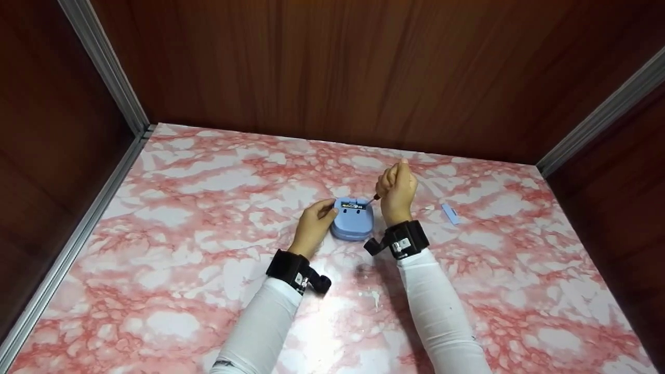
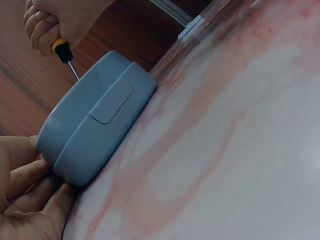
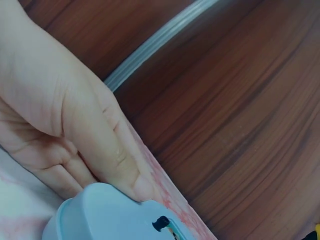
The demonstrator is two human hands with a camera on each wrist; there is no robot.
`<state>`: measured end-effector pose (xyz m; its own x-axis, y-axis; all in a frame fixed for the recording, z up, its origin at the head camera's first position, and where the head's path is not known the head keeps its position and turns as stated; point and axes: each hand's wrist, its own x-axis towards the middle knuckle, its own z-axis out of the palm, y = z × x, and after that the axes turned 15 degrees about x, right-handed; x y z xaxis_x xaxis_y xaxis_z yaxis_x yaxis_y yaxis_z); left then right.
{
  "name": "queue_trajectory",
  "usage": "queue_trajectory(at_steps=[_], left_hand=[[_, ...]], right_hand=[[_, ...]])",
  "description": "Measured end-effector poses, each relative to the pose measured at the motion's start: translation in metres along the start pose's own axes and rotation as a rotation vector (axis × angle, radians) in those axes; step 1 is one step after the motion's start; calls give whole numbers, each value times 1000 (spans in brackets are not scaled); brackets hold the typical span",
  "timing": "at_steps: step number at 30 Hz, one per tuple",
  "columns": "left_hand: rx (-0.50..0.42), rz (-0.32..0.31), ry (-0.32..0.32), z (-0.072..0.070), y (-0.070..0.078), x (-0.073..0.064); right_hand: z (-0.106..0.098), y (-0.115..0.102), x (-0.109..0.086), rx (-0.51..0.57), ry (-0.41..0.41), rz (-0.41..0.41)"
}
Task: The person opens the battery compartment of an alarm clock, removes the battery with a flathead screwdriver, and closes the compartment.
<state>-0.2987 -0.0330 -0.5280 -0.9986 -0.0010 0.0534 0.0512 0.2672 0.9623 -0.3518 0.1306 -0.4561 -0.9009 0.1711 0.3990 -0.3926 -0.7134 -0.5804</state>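
A rounded light-blue plastic case [image 1: 353,224] sits on the table with an uncovered battery compartment [image 1: 353,206] near its far edge. Something metallic, apparently a battery, shows inside, and two small dark spots lie below it. My left hand [image 1: 313,223] holds the case's left side, thumb on the upper edge and fingers along the side. Gripped in my right hand [image 1: 397,189] is a screwdriver [image 2: 63,52] with a yellow-and-black handle. Its shaft slants down to the compartment's right end; the case hides the tip in the left wrist view.
A small light-blue cover piece [image 1: 450,213] with a tab lies on the table to the right of my right hand. The red-and-white marbled tabletop [image 1: 208,291] meets brown wood-grain panels [image 1: 311,67] at the back and both sides, with metal corner rails [image 1: 111,67].
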Motion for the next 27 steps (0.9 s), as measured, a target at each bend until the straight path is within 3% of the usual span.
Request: queue_trajectory(at_steps=[13,21,27], left_hand=[[-25,-2,-10,-1,-1,2],[1,6,-1,-2,0,1],[-23,-1,-6,-1,0,0]], right_hand=[[-5,0,-2,61,36,-86],[-10,-4,-5,164,138,-101],[-11,-4,-11,194,202,-164]])
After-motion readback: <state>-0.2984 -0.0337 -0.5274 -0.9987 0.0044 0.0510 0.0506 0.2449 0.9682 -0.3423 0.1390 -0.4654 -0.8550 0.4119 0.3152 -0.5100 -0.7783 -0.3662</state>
